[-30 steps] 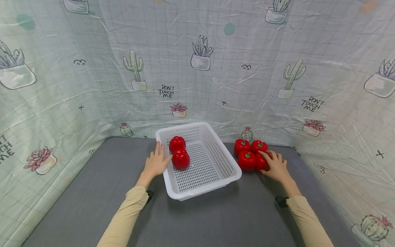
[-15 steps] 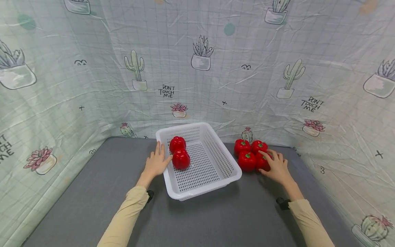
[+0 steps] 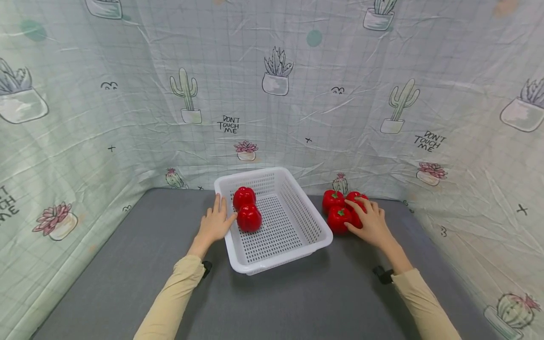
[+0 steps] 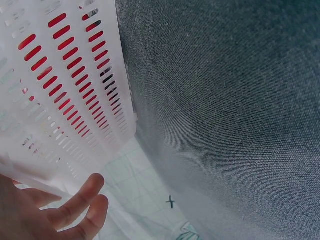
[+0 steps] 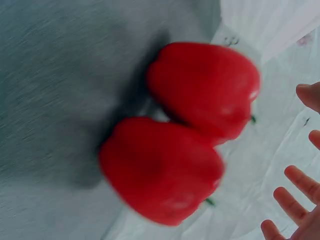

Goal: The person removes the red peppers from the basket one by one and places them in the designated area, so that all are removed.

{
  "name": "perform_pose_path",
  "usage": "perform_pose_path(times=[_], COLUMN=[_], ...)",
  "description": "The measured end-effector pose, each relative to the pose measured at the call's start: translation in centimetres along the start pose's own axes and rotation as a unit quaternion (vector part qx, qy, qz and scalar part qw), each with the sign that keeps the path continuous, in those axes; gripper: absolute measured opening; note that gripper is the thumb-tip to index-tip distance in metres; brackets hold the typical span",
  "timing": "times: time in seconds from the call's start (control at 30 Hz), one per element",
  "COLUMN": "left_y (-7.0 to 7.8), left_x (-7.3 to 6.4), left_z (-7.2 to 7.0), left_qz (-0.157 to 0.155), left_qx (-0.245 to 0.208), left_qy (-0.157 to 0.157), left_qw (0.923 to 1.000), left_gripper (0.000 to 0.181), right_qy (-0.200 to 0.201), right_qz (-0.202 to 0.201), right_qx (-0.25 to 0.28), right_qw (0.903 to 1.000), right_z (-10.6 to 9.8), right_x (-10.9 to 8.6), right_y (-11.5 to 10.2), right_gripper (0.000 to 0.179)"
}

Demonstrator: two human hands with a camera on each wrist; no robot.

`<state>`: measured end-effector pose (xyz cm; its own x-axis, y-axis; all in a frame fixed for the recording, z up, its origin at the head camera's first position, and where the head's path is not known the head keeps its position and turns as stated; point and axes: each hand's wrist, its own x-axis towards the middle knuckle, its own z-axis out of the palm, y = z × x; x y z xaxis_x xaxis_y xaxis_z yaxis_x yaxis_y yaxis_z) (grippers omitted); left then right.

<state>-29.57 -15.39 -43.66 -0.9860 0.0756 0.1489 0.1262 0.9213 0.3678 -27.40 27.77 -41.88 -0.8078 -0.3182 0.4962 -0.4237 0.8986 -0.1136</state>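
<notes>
My left hand [image 3: 214, 224] holds the left rim of a white perforated basket [image 3: 316, 245], thumb over the rim and fingers along its outer side. In the left wrist view, red shows through the slots of the basket wall [image 4: 112, 135], above the bent fingers [image 4: 82, 195]. Two red bell peppers, a rear one [image 3: 244, 198] and a front one [image 3: 249, 218], lie inside. To the right, my right hand [image 3: 371, 224] spreads over several red bell peppers [image 3: 339, 220] with green stems, partly hiding the right ones. The right wrist view shows its fingers apart from two peppers [image 5: 162, 170].
A dark grey cloth [image 3: 276, 307] covers the table. A pale curtain [image 3: 318, 113] printed with cacti surrounds it at the back and sides. The pepper group stands close to the basket's right side, near the back curtain.
My right hand has shifted left over the group, covering more of the right front pepper. My left hand, the basket and the two peppers inside have stayed in place.
</notes>
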Motion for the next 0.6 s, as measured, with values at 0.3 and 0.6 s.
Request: perform_pose_path(times=[0.3, 0.6], left_y=[0.2, 0.1], left_x=[-0.1, -0.1], left_z=[-0.1, 0.0], left_qz=[0.003, 0.002], left_qx=[0.000, 0.002], left_qy=[0.006, 0.008], left_qw=[1.0000, 1.0000], left_gripper=[0.074, 0.074], right_qy=[0.023, 0.052], right_qz=[-0.055, -0.089], right_qx=[0.011, 0.025], right_qw=[0.9982, 0.9943], right_z=[-1.0, -2.6], right_x=[2.7, 5.7], right_y=[-2.8, -5.3], right_gripper=[0.063, 0.062])
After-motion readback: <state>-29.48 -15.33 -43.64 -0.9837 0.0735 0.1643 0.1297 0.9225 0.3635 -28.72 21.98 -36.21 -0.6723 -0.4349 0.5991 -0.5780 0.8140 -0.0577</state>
